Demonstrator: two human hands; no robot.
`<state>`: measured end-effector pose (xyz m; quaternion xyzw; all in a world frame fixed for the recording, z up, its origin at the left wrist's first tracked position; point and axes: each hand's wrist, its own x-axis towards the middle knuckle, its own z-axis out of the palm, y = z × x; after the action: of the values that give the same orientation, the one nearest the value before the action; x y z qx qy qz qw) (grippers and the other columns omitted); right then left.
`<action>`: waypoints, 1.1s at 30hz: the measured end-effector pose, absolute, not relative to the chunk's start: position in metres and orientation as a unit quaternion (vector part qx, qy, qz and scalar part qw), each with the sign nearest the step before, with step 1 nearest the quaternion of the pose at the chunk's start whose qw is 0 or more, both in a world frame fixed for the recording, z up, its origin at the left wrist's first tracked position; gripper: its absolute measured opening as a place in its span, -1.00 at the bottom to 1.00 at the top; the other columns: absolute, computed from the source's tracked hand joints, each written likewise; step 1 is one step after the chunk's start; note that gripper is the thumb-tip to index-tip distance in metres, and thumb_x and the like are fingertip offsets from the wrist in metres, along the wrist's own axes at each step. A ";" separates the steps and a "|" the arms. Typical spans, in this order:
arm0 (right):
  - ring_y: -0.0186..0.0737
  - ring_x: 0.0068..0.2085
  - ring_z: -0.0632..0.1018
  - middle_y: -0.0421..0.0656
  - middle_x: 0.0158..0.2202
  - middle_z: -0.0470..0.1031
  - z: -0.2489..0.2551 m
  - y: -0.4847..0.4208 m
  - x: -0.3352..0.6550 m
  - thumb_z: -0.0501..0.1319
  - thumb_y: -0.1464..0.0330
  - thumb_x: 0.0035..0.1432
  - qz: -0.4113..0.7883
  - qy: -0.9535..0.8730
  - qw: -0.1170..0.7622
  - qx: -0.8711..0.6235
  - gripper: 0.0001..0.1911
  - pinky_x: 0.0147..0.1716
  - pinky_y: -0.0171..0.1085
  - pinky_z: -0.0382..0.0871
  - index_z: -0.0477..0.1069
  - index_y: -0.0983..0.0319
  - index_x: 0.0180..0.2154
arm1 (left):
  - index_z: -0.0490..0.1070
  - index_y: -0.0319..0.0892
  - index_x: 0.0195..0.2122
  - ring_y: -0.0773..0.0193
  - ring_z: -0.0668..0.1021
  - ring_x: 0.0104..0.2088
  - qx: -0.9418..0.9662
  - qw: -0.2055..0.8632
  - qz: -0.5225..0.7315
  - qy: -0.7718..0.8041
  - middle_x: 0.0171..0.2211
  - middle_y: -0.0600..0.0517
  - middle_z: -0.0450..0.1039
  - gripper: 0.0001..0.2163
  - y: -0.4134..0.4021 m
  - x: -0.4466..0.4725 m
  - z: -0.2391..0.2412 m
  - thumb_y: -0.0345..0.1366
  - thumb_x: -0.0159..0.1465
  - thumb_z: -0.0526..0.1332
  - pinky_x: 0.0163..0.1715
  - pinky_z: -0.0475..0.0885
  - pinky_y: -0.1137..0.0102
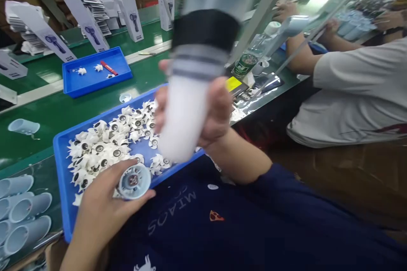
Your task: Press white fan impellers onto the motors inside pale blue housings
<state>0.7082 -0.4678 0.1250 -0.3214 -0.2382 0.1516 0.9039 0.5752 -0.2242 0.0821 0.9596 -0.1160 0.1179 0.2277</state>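
My left hand [101,207] is closed round a pale blue round fan housing [134,181], its open face with a small motor turned up at me, just over the near edge of a blue tray [62,165]. The tray holds several white fan blades [108,144]. My right hand [206,114] grips a big upright tool [197,72] with a white lower body, a black and grey band and a pale top. The tool is blurred and hangs above the tray's right end.
Several pale blue housings [19,216] lie at the lower left, one more [23,127] on the green belt. A second blue tray [95,72] with a red pen sits farther back, white product boxes [85,21] behind it. A co-worker in a white shirt [356,89] works at the right.
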 end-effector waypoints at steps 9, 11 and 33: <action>-0.29 -0.31 0.63 -0.22 -0.32 0.55 0.131 -0.436 0.685 0.56 -0.19 -0.19 0.243 -0.238 0.857 -0.387 -0.31 -0.22 -0.28 0.70 0.49 0.21 -0.26 | 0.40 -0.09 -0.34 0.26 0.57 -0.53 0.933 0.288 0.145 -0.161 -0.49 0.12 0.50 -0.79 -0.276 0.586 0.078 -0.10 0.20 0.34 -0.58 0.39 0.42; -0.29 -0.33 0.63 -0.24 -0.36 0.53 0.133 -0.439 0.683 0.54 -0.23 -0.22 0.236 -0.241 0.851 -0.403 -0.27 -0.25 -0.28 0.69 0.48 0.20 -0.28 | 0.38 -0.08 -0.35 0.29 0.55 -0.54 0.928 0.304 0.138 -0.164 -0.50 0.14 0.48 -0.81 -0.277 0.584 0.076 -0.13 0.19 0.34 -0.58 0.38 0.44; -0.29 -0.40 0.62 -0.20 -0.28 0.57 0.100 -0.477 0.725 0.54 -0.20 -0.21 0.091 -0.168 0.880 -0.434 -0.24 -0.41 -0.31 0.63 0.43 0.18 -0.16 | 0.52 0.05 0.05 0.02 0.70 -0.31 0.969 0.239 -0.068 -0.006 -0.23 0.05 0.69 -0.49 -0.228 0.587 0.071 0.18 0.15 0.31 -0.40 0.53 0.26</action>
<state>0.7251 -0.4773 0.1003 -0.4342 -0.1677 0.0914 0.8803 0.5873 -0.2285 0.0707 0.9687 -0.0056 -0.0676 0.2389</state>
